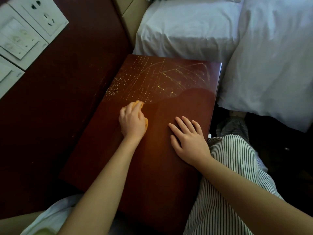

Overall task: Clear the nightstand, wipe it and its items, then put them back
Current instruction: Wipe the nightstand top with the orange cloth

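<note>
Nightstand (pixel 160 175) fills the middle of the view: dark red wood, rectangular top. Its long axis runs from the person's near edge away toward the bed (pixel 186 28), leaning a bit to the right in the picture. The far short edge sits just beside the mattress, and the left long edge lies along a dark red wall panel (pixel 59 99).

Left hand (pixel 133 122) is palm-down on the top, approx. mid-length and toward the left side, with its fingers curled over an orange cloth (pixel 138 103) and pressing it to the wood. The cloth is bunched up w/ most of it hidden under the hand; only a bit shows past the fingertips and another bit at the thumb side. The knuckles point away toward the far edge, roughly along the long axis.

Right hand (pixel 189 141) lies flat on the top nearer the right edge, apart from the left hand. Its fingers are straight and slightly spread, holding nothing, and point up-left in the picture.

The far half of the top carries glinting streaks (pixel 152 77) — straight lines along the long axis, a few arcs, plus specks near the left edge.

Also in view: a white duvet (pixel 271 56) at right, a socket plate (pixel 42 16) and switch plates (pixel 17 38) on the wall panel at top left, and striped trousers (pixel 225 167) at the right edge of the nightstand.
</note>
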Demonstrator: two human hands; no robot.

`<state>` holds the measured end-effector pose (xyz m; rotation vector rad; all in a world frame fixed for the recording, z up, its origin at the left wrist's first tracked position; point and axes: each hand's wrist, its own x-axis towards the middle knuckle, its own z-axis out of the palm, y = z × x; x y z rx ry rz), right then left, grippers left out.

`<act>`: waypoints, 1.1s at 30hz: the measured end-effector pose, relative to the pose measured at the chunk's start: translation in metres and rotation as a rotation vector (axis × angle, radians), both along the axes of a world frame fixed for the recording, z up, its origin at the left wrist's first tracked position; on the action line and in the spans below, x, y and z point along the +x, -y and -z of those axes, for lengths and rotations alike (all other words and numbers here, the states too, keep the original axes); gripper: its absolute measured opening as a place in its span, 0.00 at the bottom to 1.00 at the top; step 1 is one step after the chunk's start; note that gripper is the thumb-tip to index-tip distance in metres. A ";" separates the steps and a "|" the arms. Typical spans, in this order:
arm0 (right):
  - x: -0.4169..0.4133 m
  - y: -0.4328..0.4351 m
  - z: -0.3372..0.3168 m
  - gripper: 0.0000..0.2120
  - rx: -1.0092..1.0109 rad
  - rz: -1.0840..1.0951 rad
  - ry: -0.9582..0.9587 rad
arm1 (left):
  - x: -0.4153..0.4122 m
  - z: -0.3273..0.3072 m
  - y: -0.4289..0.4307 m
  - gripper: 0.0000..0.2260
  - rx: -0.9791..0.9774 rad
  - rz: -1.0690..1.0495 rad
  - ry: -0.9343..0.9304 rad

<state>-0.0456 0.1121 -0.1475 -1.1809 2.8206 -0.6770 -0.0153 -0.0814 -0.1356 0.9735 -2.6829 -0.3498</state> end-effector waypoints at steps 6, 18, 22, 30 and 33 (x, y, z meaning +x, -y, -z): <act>0.000 -0.001 0.000 0.23 0.006 -0.002 0.010 | 0.034 0.005 0.005 0.15 0.018 0.147 -0.026; 0.001 -0.001 0.000 0.23 0.026 -0.003 0.022 | -0.003 -0.001 0.006 0.15 0.051 0.147 -0.006; 0.001 0.000 -0.001 0.23 0.023 0.001 0.027 | 0.024 -0.002 0.017 0.15 0.093 0.365 -0.008; 0.001 0.000 0.000 0.23 0.015 0.006 -0.005 | 0.012 -0.004 0.038 0.15 0.025 -0.126 -0.052; 0.001 0.000 -0.001 0.23 0.016 0.002 0.002 | -0.006 -0.004 0.026 0.15 0.036 -0.128 -0.063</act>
